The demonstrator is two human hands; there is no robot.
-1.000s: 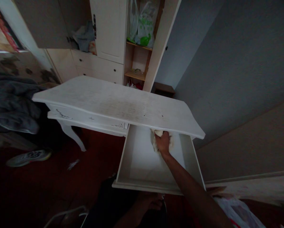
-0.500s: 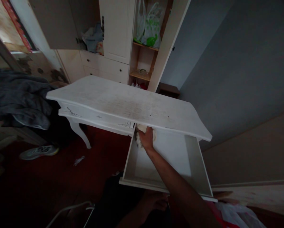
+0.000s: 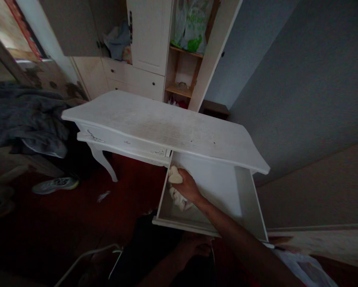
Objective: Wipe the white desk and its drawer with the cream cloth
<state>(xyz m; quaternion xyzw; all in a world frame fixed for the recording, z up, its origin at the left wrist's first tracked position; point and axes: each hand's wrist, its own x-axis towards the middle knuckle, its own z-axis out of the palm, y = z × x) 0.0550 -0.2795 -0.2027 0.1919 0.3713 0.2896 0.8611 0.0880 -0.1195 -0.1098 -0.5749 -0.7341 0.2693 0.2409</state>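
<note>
Cloth is bunched in the closely curled right grip, probably for control; drawer underneath's pulled out, presumably for access. Left grip, lower down, can't be read.

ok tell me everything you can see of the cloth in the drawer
The cloth is off-white, apparently soft fabric, bunched up in uneven folds. The right hand grips it, hiding part of it; one bunch bulges out beyond the hand and another part spreads toward the drawer's front. It sits inside the pulled-out drawer, close along the left side wall.
</note>
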